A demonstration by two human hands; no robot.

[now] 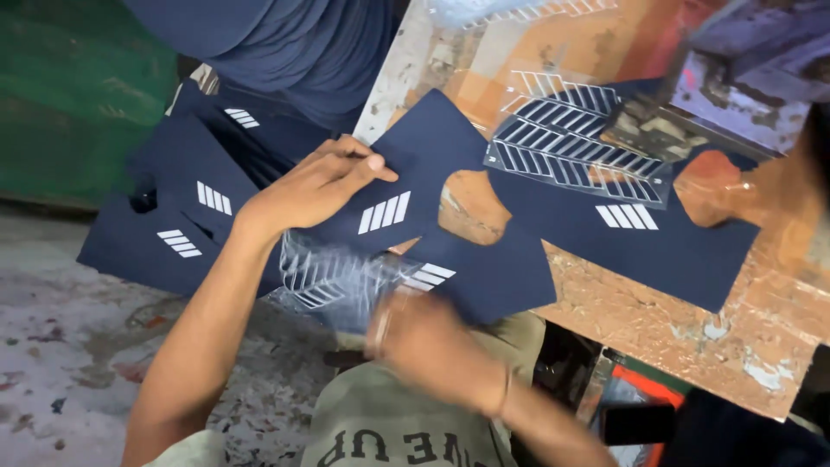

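Observation:
My left hand (320, 186) grips the left edge of a navy fabric piece (428, 156) that bears several slanted white stripes, thumb on top. Below it my right hand (428, 337) is blurred by motion and closed on the edge of a clear film sheet (324, 277) printed with striped outlines. The film hangs off the table's near-left corner, just under the navy piece. A second navy piece with white stripes (493, 277) lies beneath both, beside my right hand.
A stack of navy striped pieces (173, 216) lies to the left, off the table. On the worn wooden table (683, 333) are another navy piece (640, 246) and clear striped films (571, 147). A person in dark blue clothing (294, 43) is at the top.

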